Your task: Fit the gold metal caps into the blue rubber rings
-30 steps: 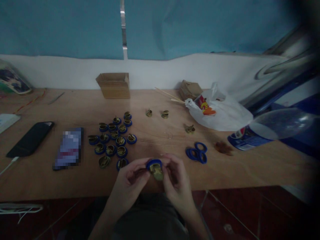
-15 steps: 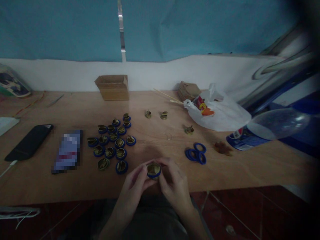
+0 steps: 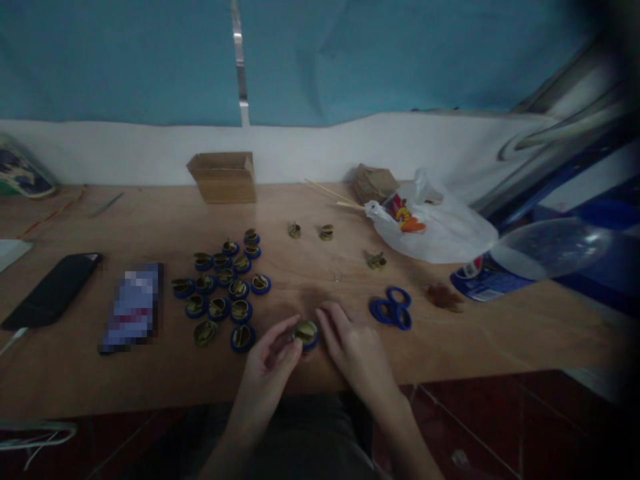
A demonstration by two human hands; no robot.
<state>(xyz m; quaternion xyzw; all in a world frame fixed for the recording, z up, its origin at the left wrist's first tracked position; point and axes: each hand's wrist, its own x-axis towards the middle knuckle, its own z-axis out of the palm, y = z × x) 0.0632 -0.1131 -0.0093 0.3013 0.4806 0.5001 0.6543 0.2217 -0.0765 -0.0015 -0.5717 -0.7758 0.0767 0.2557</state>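
A round brass-coloured piece with a blue ring around it (image 3: 306, 335) is pinched between the thumb and fingers of my left hand (image 3: 273, 357), near the table's front edge. My right hand (image 3: 353, 347) is just to the right of that piece, its fingers loosely extended and apart from it, holding nothing visible. Several similar ringed pieces (image 3: 240, 311) lie grouped to the left. One piece without a visible blue ring (image 3: 205, 332) is at the front of that group. Farther back lie brass pieces without rings (image 3: 327, 232). Several loose blue rings (image 3: 399, 297) lie to the right.
On the wooden table (image 3: 165, 227) are a black phone (image 3: 53, 290), a pixelated packet (image 3: 133, 307), an open cardboard box (image 3: 225, 179), a crumpled brown box (image 3: 373, 183), a white plastic bag (image 3: 450, 230), a plastic bottle (image 3: 545, 250) and thin sticks (image 3: 333, 191).
My right hand has let go of the ringed piece and moved slightly right, its fingers now straighter. The piece stays in my left hand, tilted a little. The view has shifted slightly.
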